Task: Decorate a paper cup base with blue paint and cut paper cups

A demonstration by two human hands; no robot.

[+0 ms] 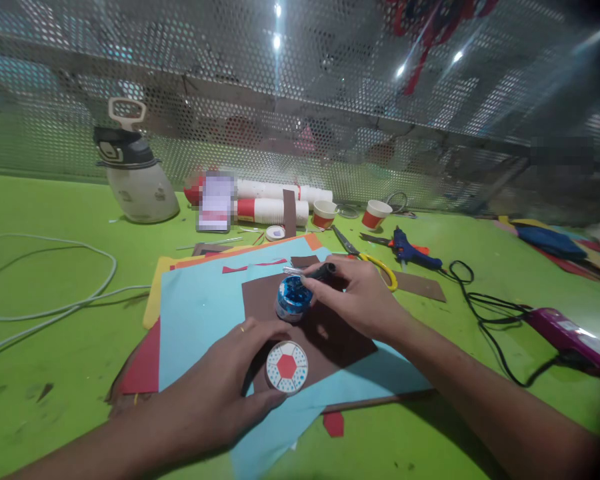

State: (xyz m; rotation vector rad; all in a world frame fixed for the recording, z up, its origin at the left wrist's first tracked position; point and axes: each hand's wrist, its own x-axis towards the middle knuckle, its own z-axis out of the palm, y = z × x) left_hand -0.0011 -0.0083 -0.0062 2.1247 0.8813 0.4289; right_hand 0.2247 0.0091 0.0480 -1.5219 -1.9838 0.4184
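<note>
My left hand (247,373) curls around a round white piece (293,385) from the left, thumb below and fingers above. A red hexagon sits in the middle of its face, ringed by panels with blue dots and dark dividing lines. Just above it, an open jar of blue paint (291,308) stands upright on a brown sheet (347,353). Between the thumb and fingers of my right hand (353,293) is a black pen-like tool (324,272), held over the jar's right rim. A clear, narrow piece shows beside the fingertips; its kind is unclear.
Light-blue paper (195,320) lies under the brown sheet. Behind are yellow-handled scissors (387,270), a blue glue gun (413,252), paper cups (324,215), a phone (215,202) and a large bottle (143,190). A cable (105,293) loops at left; a purple power strip (575,337) lies right.
</note>
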